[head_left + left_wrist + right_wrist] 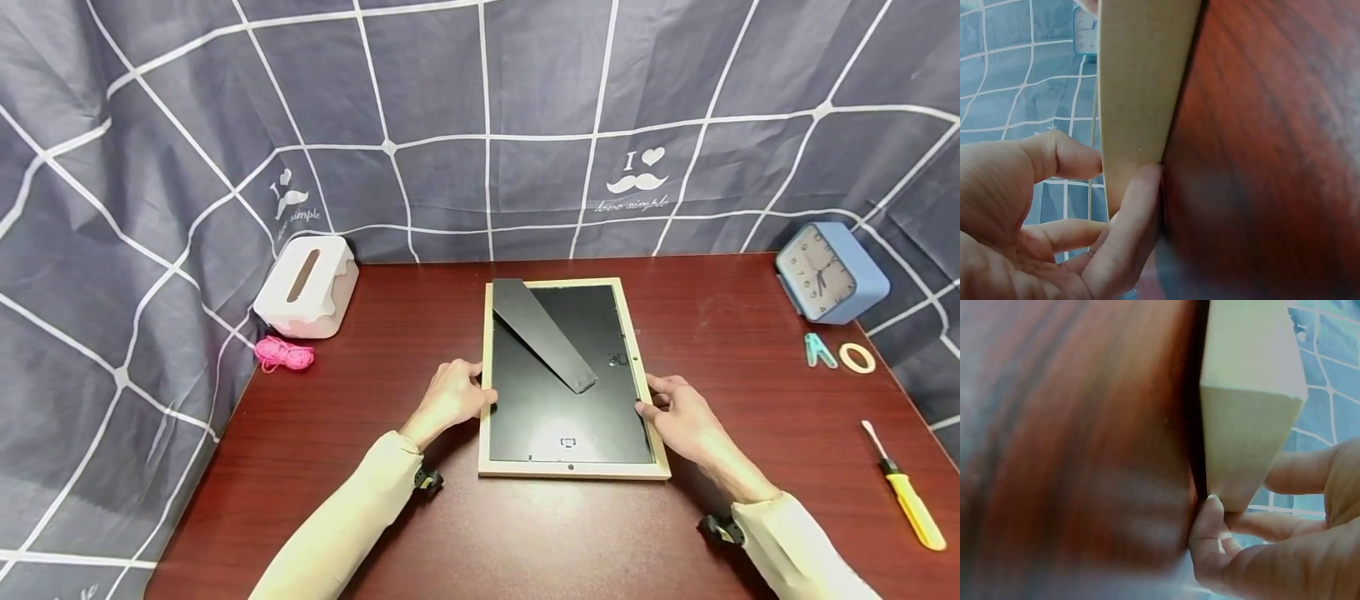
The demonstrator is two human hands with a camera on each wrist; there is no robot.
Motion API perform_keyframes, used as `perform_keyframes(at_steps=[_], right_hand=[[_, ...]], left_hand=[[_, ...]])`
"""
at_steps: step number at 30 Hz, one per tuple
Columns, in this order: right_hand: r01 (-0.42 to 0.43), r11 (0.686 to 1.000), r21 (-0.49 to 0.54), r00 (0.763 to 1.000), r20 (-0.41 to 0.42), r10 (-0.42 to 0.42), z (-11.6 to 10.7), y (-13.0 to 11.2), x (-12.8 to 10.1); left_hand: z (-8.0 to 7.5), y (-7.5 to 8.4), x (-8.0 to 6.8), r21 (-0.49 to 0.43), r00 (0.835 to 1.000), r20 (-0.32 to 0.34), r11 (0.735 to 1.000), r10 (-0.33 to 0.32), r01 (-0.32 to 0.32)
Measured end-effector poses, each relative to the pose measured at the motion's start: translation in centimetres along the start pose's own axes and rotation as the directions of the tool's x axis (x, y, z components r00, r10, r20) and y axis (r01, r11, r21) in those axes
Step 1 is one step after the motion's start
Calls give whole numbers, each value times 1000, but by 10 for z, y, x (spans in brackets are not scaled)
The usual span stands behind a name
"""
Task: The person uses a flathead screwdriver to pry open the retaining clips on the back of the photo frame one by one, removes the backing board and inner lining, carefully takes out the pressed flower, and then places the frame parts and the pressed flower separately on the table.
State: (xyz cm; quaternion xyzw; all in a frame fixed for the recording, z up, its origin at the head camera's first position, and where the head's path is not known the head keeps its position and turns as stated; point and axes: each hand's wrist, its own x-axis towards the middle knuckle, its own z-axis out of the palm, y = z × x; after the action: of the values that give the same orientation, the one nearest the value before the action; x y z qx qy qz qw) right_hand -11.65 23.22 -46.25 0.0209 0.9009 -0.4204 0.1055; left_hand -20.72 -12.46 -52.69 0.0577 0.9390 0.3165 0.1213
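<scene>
I have a picture frame (573, 379) lying face down in the middle of the worktop (375, 467), its black backing and folded-flat stand (542, 332) turned up toward me. My left hand (450, 398) holds the frame's left rail, my right hand (684, 412) the right rail — each with fingers curled at the edge. The wrist views show my fingertips (1138, 206) tucked at the seam where the pale wood meets the worktop, thumb above; on the right the fingertip (1209, 515) sits at the same seam near a corner.

To do this well, I judge I should keep both grips level and even, so the frame comes up flat rather than twisting, and keep my thumbs off the loose stand.

For containers, only the white tissue box (307, 285) stands at the back left; I cannot tell what is in its slot. A pink cord (283, 354) lies just in front of it. A blue clock (828, 273) and a yellow screwdriver (906, 498) sit well apart on the right.
</scene>
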Motion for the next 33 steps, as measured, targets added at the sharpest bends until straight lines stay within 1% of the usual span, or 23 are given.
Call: perform_keyframes(at_steps=[2, 5, 8, 9, 11, 12, 15, 16, 20, 23, 26, 30, 33], right_hand=[[2, 1000, -3, 1000, 4, -2, 0, 1, 1], [3, 1000, 4, 1000, 24, -3, 0, 2, 1], [10, 1000, 0, 999, 35, -10, -2, 3, 1], [12, 1000, 2, 999, 36, -12, -3, 3, 0], [11, 1000, 6, 1000, 27, -11, -4, 4, -2], [7, 1000, 9, 1000, 20, -7, -5, 4, -4], [-11, 999, 44, 1000, -5, 12, -9, 7, -12], [-14, 999, 53, 1000, -22, 15, -10, 8, -16], [12, 998, 63, 991, -132, -4, -19, 16, -33], [56, 998, 2, 967, -249, -53, -28, 25, -46], [64, 996, -61, 939, -335, -81, -38, 34, -58], [20, 996, -89, 907, -418, -55, -51, 47, -71], [-11, 996, -84, 870, -492, -32, -61, 57, -79]], left_hand=[[0, -1, 0, -23, 1000, 10, 1000, -3, 3], [-1, 1, -4, -61, 1000, 17, 998, -5, 6], [-13, 17, -20, -117, 1000, 31, 993, 4, 0], [-15, 18, -23, -116, 999, 21, 993, 27, -25], [-22, 28, -36, -139, 999, 24, 990, 25, -21], [-27, 34, -43, -159, 999, 29, 987, 22, -17], [-27, 34, -54, -185, 999, 38, 983, 17, -9], [-28, 37, -60, -210, 998, 55, 978, -7, 18], [-26, 35, -68, -251, 997, 82, 968, -5, 25], [-26, 34, -72, -278, 996, 90, 960, 4, 22], [-25, 33, -74, -314, 995, 99, 949, 5, 26], [-25, 31, -77, -351, 994, 106, 935, -7, 44], [-26, 30, -78, -351, 995, 104, 935, -15, 51]])
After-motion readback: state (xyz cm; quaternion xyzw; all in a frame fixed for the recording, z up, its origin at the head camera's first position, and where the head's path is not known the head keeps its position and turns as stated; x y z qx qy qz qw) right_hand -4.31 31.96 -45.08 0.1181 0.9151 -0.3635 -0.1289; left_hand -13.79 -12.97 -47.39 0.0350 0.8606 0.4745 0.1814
